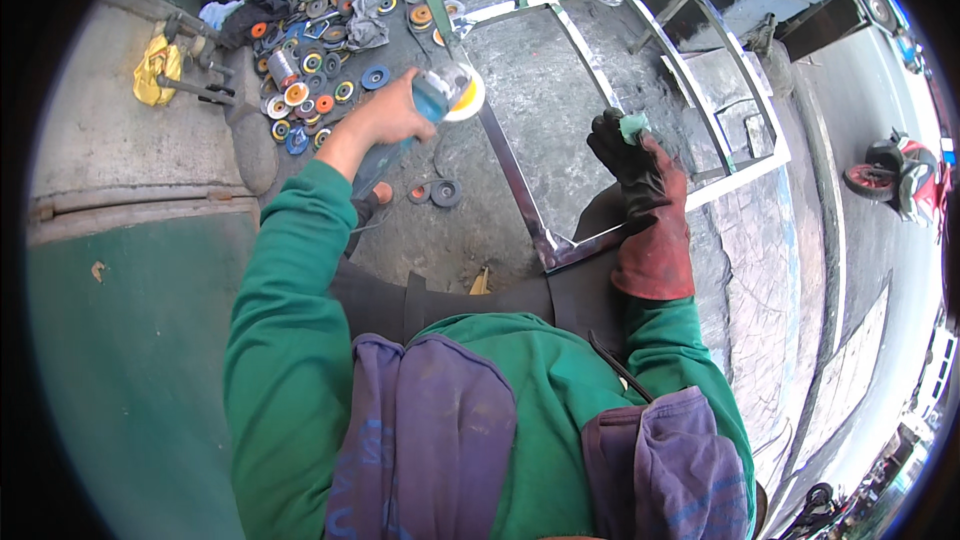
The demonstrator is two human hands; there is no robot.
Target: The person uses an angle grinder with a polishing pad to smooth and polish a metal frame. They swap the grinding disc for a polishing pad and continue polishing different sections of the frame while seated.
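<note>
The teal angle grinder (430, 95) is at upper centre-left, raised above the floor in your left hand (394, 110); your bare fingers are wrapped around its body. Its white-and-yellow disc (471, 98) overlaps, in this view, the dark side bar of the metal frame (510, 165); whether the two touch cannot be told. The frame spreads from the upper centre to the right, its nearest corner just beside your dark-trousered legs (450, 305), with upright bars rising along its far side. Over its right half is your right hand (640, 172), in a black-and-red glove (655, 250). The gloved fingers are bunched closely, and a pale-green scrap (633, 127) shows at their tips; whether they pinch it cannot be told. Both your sleeves (290, 280) are green, and purple cloth (455, 430) hangs over your front. Beyond the grinder, to the upper left, many abrasive discs (297, 93) lie heaped on the floor, with a blue disc (376, 76) at the near edge of the heap. Further left, a yellow bag (157, 70) lies above a green panel (140, 340). At the far right, a red motorcycle (918, 180) stands on the roadway (865, 250)
</note>
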